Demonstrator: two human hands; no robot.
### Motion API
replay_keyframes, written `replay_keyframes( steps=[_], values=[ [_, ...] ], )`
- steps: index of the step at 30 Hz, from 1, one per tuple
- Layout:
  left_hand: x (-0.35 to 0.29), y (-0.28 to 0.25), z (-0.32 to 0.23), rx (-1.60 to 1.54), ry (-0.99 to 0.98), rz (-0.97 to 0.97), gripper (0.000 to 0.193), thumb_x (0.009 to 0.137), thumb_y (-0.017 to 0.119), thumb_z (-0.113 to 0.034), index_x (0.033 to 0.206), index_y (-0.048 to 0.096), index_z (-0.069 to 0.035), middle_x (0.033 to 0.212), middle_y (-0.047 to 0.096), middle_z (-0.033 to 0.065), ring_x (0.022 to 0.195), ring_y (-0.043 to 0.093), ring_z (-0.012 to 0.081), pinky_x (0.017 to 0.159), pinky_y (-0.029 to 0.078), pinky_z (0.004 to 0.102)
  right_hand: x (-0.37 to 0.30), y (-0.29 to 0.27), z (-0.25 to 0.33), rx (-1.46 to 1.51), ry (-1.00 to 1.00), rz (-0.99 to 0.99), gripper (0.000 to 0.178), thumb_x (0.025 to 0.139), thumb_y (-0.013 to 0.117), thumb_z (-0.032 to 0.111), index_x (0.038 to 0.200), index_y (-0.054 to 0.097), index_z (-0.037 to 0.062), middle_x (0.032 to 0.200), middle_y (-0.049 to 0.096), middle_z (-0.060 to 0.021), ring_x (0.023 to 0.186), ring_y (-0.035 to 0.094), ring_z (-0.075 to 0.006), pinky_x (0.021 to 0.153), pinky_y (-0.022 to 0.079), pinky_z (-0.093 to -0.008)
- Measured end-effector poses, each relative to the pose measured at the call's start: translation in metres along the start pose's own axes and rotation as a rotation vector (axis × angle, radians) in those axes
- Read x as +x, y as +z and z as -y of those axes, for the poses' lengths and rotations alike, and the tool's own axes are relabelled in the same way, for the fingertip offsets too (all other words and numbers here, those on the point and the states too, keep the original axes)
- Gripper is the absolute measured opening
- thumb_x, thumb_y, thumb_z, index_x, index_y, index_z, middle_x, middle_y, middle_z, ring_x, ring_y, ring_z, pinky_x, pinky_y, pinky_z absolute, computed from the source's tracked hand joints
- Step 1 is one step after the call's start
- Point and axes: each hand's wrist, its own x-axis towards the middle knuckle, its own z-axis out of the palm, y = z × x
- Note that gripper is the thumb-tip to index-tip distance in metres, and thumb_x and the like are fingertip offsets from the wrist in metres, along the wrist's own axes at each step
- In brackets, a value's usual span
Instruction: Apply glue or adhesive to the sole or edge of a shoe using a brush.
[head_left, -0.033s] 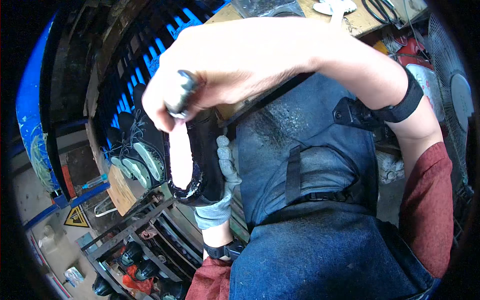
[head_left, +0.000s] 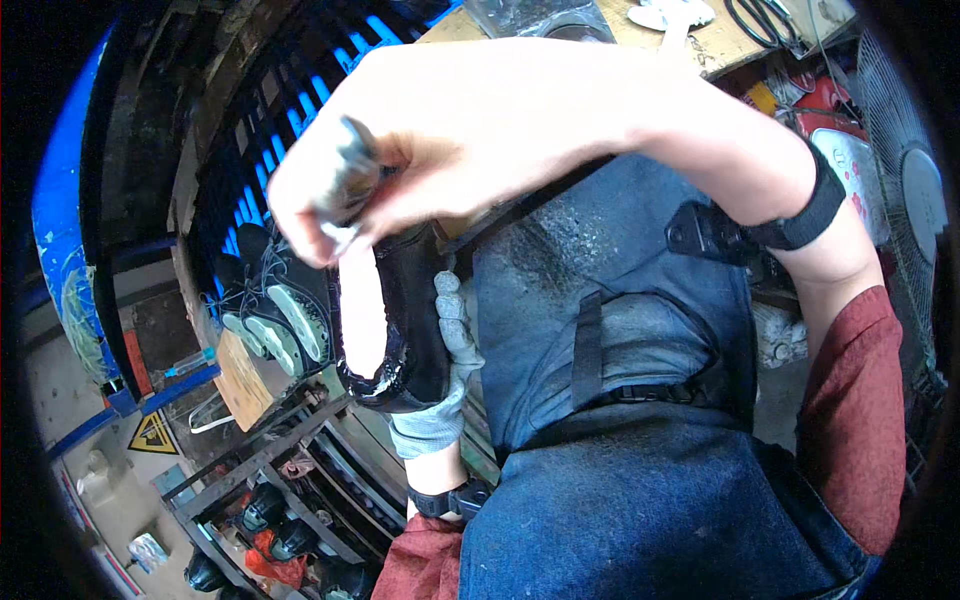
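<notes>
In my gloved left hand (head_left: 456, 320) I hold a black shoe (head_left: 422, 340), its underside turned up. The grey glove's fingers wrap round the shoe's right side. The underside shows a long pale strip (head_left: 363, 320) with a dark, glossy, ragged rim, whitish along the toe. Over the shoe's far end is my bare right hand (head_left: 400, 150), closed round a small tool with a shiny dark handle (head_left: 352, 165). Its whitish lower end touches or nearly touches the pale strip; motion blur hides its exact kind. The far part of the shoe lies behind my right hand.
Several dark laced shoes with pale soles (head_left: 295, 325) stand on a rack at the left. A wooden bench (head_left: 730, 45) lies beyond my right arm, with scissors (head_left: 765, 25) on it. A fan (head_left: 915, 185) stands at far right; shelves (head_left: 290, 470) hold black items lower left.
My right hand has shifted slightly left with the tool, and its handle has tilted. My left hand and the shoe stay almost where they were.
</notes>
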Motion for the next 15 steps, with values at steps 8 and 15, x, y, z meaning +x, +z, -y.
replay_keyframes(
  steps=[8, 15],
  values=[
    [0.004, -0.001, -0.004, -0.035, 0.023, -0.030, 0.052, 0.101, 0.045, -0.030, 0.145, 0.033, -0.005, 0.136, 0.050, 0.0095, 0.122, 0.050, 0.0186, 0.103, 0.043, 0.0339, -0.001, 0.029, 0.029, -0.041, -0.010, -0.025, 0.032, 0.078, 0.069, 0.028, 0.089, 0.065, -0.0023, 0.075, 0.065, -0.0198, 0.070, 0.064, -0.0366, 0.065, 0.052, -0.0404],
    [0.020, 0.007, -0.008, -0.091, 0.031, -0.030, 0.052, 0.102, 0.043, -0.031, 0.145, 0.034, -0.004, 0.136, 0.050, 0.0089, 0.121, 0.051, 0.0181, 0.103, 0.043, 0.0334, -0.006, 0.012, 0.011, 0.065, -0.079, 0.124, 0.014, 0.083, 0.068, 0.005, 0.094, 0.061, 0.0009, 0.083, 0.064, -0.0106, 0.081, 0.063, -0.0254, 0.075, 0.049, -0.0350]
  ],
)
